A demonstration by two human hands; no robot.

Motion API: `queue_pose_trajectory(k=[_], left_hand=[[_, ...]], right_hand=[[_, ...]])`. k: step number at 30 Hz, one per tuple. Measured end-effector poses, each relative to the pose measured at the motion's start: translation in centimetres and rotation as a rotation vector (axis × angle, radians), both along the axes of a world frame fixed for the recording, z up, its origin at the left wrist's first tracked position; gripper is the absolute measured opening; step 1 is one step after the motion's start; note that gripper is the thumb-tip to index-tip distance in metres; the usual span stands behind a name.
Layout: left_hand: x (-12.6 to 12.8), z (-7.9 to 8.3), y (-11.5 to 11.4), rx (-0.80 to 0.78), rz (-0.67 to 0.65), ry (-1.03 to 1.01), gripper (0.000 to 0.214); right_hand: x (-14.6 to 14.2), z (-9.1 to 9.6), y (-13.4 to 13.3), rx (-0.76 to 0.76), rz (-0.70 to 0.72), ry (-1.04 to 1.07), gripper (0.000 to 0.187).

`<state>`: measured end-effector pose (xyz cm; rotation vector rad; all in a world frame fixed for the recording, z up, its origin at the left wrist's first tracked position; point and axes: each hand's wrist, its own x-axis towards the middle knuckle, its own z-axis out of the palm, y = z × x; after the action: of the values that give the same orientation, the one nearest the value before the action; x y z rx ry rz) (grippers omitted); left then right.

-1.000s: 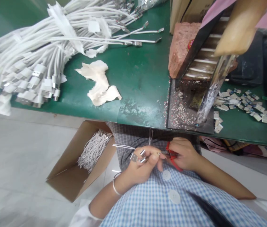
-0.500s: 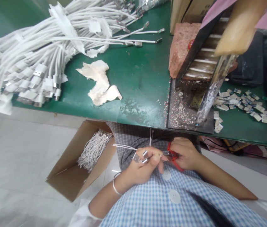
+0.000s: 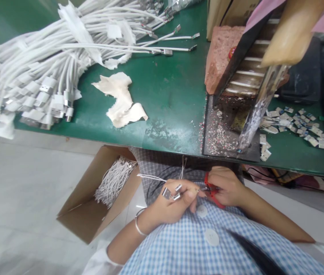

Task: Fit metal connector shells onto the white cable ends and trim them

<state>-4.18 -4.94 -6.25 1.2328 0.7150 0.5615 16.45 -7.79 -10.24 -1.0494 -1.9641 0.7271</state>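
Observation:
My left hand (image 3: 176, 202) is closed around several short white USB cables (image 3: 152, 177) in front of my checked apron. Bare metal USB plugs (image 3: 166, 193) stick up between its fingers, and a small wire end shows at the thumb and forefinger tips. Red-handled scissors (image 3: 214, 198) sit in my right hand (image 3: 227, 186), its fingers wrapped through the loops. The short blades point left at the wire end by my left fingertips. Whether they touch the wire I cannot tell.
A green bench (image 3: 173, 91) bears a big bundle of white cables (image 3: 73, 49), torn paper (image 3: 120, 99), a brick (image 3: 222, 57), a wooden-handled soldering iron (image 3: 289, 38), a dark scrap-covered plate (image 3: 219, 126) and loose USB plugs (image 3: 299, 126). A cardboard box (image 3: 78, 214) with white cables stands below left.
My left fingertips and the pinched wire end have shifted slightly right. The plugs in my left hand have turned a little. My right hand and the scissors have barely moved.

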Motion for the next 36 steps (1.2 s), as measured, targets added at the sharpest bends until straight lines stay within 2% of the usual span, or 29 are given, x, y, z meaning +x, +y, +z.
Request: queue_pose_trajectory(k=[11,18,25,30,33,36], left_hand=[[0.0,0.2,0.3,0.031,-0.034,0.044,0.048],[0.0,0.1,0.2,0.007,0.012,0.017,0.043],[0.4,-0.3,-0.2,-0.037,0.123,-0.015,0.041],[1.1,-0.8,-0.3,-0.033,0.213,-0.074,0.034],[1.3,-0.9,-0.4,-0.048,0.237,-0.106,0.033],[1.3,-0.8,-0.5,-0.063,0.219,-0.133,0.032]], right_hand=[[0.3,-0.2,-0.2,-0.052,0.019,-0.018,0.030],[0.1,-0.4,-0.2,-0.098,0.011,0.033,0.037],[-1.8,-0.1,-0.8,-0.323,-0.051,0.146,0.053],[-3.3,-0.2,-1.6,-0.513,-0.045,0.252,0.051],[-3.2,-0.2,-1.6,-0.547,-0.033,0.287,0.050],[-2.3,0.2,-1.4,-0.511,-0.024,0.309,0.047]])
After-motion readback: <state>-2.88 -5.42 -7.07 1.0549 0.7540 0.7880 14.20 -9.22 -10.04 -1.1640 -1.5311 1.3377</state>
